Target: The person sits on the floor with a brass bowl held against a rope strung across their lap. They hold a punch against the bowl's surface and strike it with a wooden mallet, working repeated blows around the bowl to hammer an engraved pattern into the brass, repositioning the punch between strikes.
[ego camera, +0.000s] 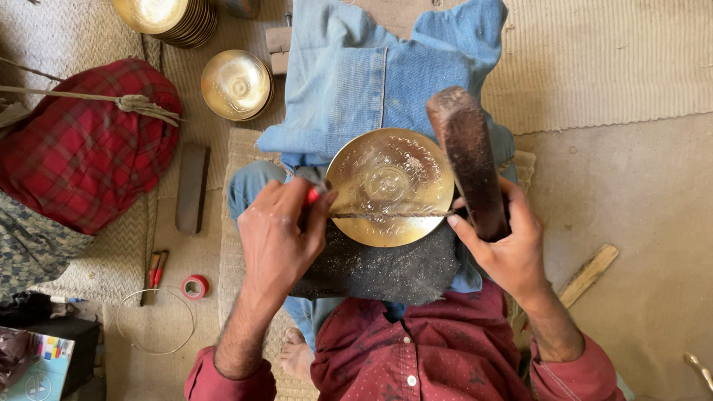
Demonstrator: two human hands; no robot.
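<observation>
Brass plate [389, 186] is laid at frame centre on a dark pad [386, 271] over the lap | left hand [278, 234] is closed around a red-handled tool [313, 194] at the plate's left rim | right hand [505, 245] is gripped on a wooden mallet [466, 152] | more brass plates [236, 84] are seen upper left.

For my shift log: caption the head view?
Left hand steadies a small tool on an engraved brass plate; right hand holds a wooden mallet.

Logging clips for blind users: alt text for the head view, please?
Seen from above, a seated person's left hand holds a small red-handled tool at the edge of an engraved brass plate on their lap, while the right hand grips a wooden mallet. More brass plates lie nearby.
</observation>
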